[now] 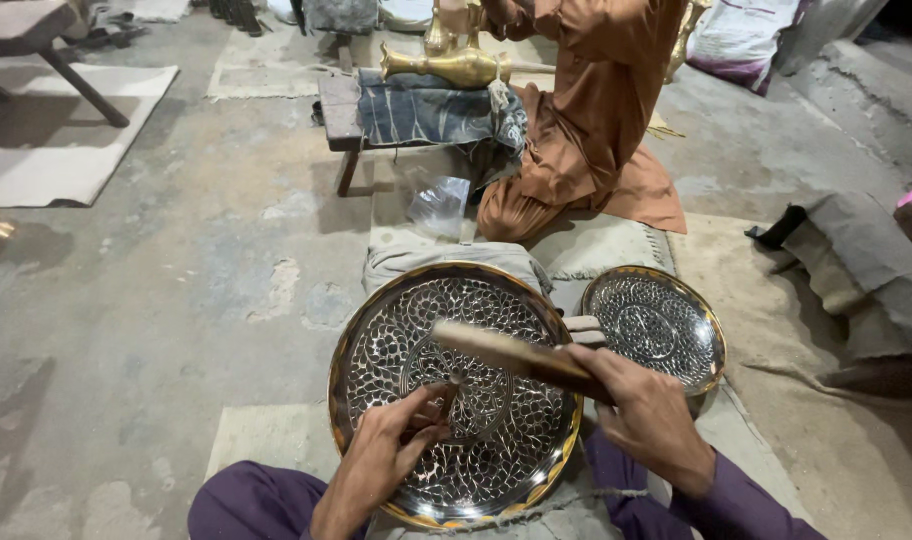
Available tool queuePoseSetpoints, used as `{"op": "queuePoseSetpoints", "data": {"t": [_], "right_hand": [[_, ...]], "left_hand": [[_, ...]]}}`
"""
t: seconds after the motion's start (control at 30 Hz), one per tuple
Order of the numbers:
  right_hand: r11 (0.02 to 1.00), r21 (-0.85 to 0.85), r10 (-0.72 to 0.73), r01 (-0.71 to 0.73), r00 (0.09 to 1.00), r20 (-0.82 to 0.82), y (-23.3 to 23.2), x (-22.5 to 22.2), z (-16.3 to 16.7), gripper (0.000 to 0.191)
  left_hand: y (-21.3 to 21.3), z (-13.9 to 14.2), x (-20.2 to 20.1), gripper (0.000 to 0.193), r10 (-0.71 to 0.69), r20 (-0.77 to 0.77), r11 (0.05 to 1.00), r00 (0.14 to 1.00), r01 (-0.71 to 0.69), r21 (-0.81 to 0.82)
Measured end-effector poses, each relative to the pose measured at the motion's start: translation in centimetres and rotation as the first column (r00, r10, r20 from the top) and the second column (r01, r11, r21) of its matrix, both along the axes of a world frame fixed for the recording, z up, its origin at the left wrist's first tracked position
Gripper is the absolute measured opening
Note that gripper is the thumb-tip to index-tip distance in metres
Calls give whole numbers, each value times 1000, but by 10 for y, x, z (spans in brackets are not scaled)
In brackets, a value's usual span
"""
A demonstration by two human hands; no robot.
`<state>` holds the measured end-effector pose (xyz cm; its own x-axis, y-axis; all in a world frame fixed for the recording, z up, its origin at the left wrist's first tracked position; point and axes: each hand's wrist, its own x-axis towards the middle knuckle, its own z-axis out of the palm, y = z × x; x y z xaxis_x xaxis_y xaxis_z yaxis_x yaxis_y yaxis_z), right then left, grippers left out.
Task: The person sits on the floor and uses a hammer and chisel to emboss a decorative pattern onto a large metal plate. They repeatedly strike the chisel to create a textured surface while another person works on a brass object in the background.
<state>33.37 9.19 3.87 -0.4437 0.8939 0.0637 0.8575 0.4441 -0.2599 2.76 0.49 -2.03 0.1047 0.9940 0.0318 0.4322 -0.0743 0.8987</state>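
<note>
Left hand (381,455) pins chisel (444,395) on engraved tray (376,345); right hand (648,415) grips mallet (511,352).

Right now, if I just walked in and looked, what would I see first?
Probably the big shiny engraved metal plate right in the middle, with a gold rim. The left hand presses a small tool against it, and the right hand holds a wooden mallet above it. A smaller matching plate sits just to the right, and farther back a person in orange clothes kneels by a brass vessel.

Large tray (476,470) – glossy engraved metal, brass rim; mallet (516,358) – matt wood; floor (196,290) rough concrete.
</note>
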Motion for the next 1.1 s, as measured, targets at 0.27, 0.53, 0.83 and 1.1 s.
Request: {"op": "queuePoseSetpoints", "data": {"t": [0.27,0.53,0.83,1.1], "right_hand": [[983,-48,169,-179,972,-162,0,5,4,69],[980,38,195,-193,931,-309,-1,7,-8,81],[958,185,267,-221,921,-283,-4,8,-1,76],[967,41,240,-252,842,-483,-2,8,-17,78]], "left_hand": [[1,-17,-2,49,10,16,1000,1000,-10,-18],[1,-12,0,48,32,-22,997,999,-33,-68],[-1,-1,0,52,19,5,1000,1000,-19,-6],[-1,-4,-1,52,33,-1,997,999,-33,-71]]}}
